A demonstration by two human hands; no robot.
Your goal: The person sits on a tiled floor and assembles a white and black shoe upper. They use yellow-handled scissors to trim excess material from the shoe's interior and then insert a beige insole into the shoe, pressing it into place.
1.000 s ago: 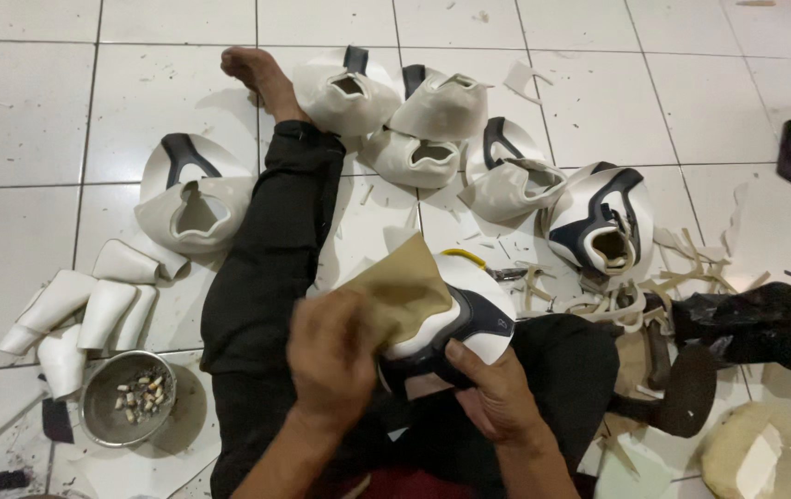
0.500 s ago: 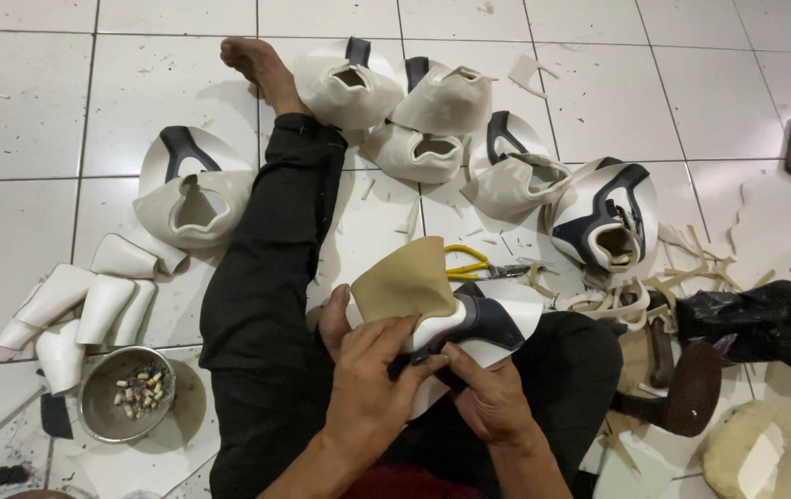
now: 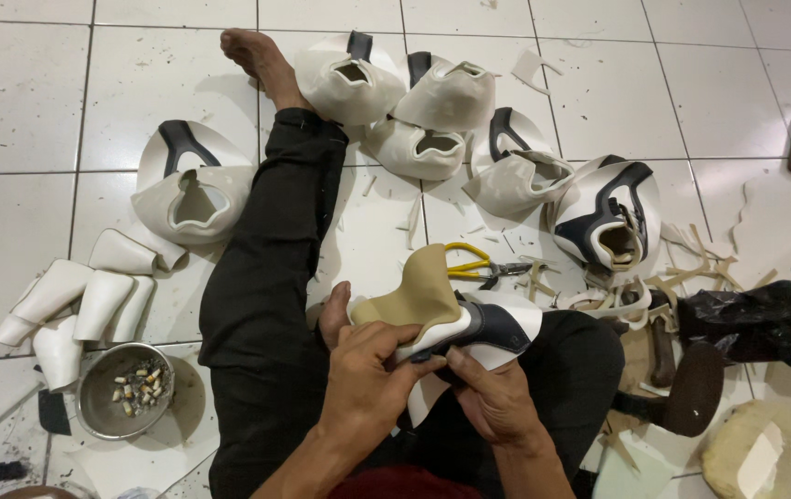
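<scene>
I sit on a white tiled floor with my left leg [image 3: 275,240] stretched out in black trousers. Both hands hold a white and black shoe upper [image 3: 469,328] over my lap; its tan lining flap [image 3: 418,291] sticks up. My left hand [image 3: 372,374] grips the piece from the left, with the fingers curled over its edge. My right hand [image 3: 492,397] holds it from below on the right, thumb pressing on the white material.
Several finished white and black uppers [image 3: 414,102] lie in an arc on the floor. Yellow-handled scissors [image 3: 478,268] lie just beyond the piece. A metal bowl [image 3: 122,402] sits at left, white rolled pieces [image 3: 72,310] beside it. A black bag [image 3: 751,319] and offcut strips [image 3: 691,273] are at right.
The upper has moved lower and rightward in my lap. My left hand shifted from covering the tan flap to gripping its lower edge, so the flap now shows.
</scene>
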